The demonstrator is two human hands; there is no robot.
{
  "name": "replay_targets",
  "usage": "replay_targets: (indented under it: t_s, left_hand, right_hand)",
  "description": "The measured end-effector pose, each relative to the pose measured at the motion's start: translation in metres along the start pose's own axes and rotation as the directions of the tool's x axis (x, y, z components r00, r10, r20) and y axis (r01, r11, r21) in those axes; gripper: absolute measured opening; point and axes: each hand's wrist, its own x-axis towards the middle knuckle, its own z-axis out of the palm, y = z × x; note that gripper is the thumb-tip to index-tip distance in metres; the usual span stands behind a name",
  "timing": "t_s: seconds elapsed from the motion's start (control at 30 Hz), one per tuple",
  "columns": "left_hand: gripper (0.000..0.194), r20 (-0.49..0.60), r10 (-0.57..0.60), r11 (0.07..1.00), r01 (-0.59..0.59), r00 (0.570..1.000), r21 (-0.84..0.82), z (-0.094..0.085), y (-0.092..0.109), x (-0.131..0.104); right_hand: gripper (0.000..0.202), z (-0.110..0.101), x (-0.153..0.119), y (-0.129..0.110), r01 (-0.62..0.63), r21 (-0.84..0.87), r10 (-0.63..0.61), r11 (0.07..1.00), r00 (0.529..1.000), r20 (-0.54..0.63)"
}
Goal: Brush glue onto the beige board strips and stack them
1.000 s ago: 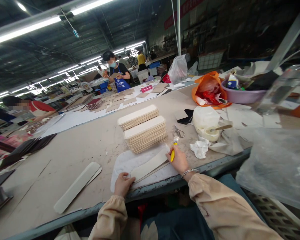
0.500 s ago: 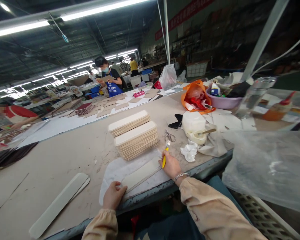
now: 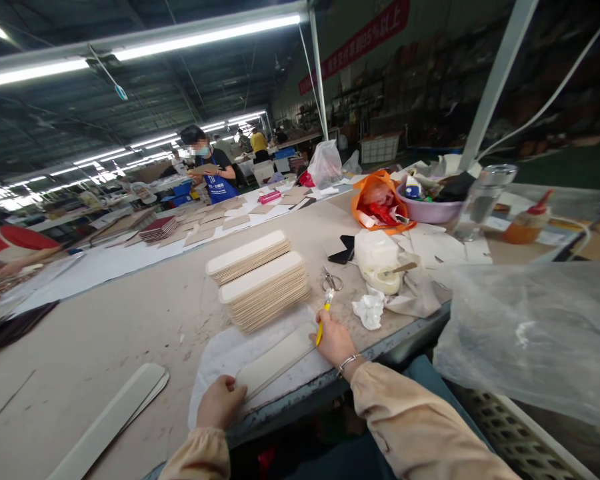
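Note:
My left hand (image 3: 221,402) pinches the near left end of a long pale rounded strip (image 3: 277,360). Under that strip lies a thin white sheet (image 3: 213,363) at the table edge. A slim yellow-handled tool (image 3: 321,327) is gripped in my right hand (image 3: 337,343), its whitish tip pointing away from me; its exact kind is unclear. This hand rests at the strip's right end. Just beyond are two neat stacks of similar strips, a rear stack (image 3: 250,257) and a front stack (image 3: 265,300). Scissors (image 3: 332,281) lie past the tool's tip.
Right of the scissors stand a cut white jug (image 3: 376,250) and crumpled paper (image 3: 369,311). Farther back are an orange bag (image 3: 377,190), a purple basin (image 3: 433,212) and a glass bottle (image 3: 485,203). Loose strips (image 3: 113,423) lie at left. A co-worker (image 3: 213,170) stands across the table.
The view has shifted slightly, so the table things sit a little farther left. Both hands keep their places on the strip, and the yellow tool stays in my right hand.

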Motion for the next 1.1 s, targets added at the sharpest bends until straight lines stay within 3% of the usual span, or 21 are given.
replay_targets:
  t_s: [0.47,0.7,0.9,1.1]
  left_hand:
    - [0.04,-0.024,0.008,0.996,-0.006,1.0,0.086,-0.004,0.015,-0.007]
    - [0.04,-0.004,-0.038,0.999,0.038,0.999,0.035,-0.006,0.015,0.001]
    - [0.036,-0.035,-0.11,0.988,0.105,0.993,-0.115,-0.004,0.012,0.002]
    - [0.031,-0.062,-0.142,0.894,0.101,0.988,-0.437,0.004,0.004,0.0]
  right_hand:
    - [0.033,0.0,-0.001,0.0,-0.01,0.015,0.01,1.0,1.0,0.004]
    - [0.032,-0.001,-0.001,0.0,0.007,0.02,-0.007,1.0,1.0,0.003]
    - [0.033,0.0,-0.001,0.002,0.018,0.001,-0.018,1.0,1.0,0.011]
    - [0.031,0.002,0.0,0.002,0.037,-0.002,-0.037,0.999,0.999,0.004]
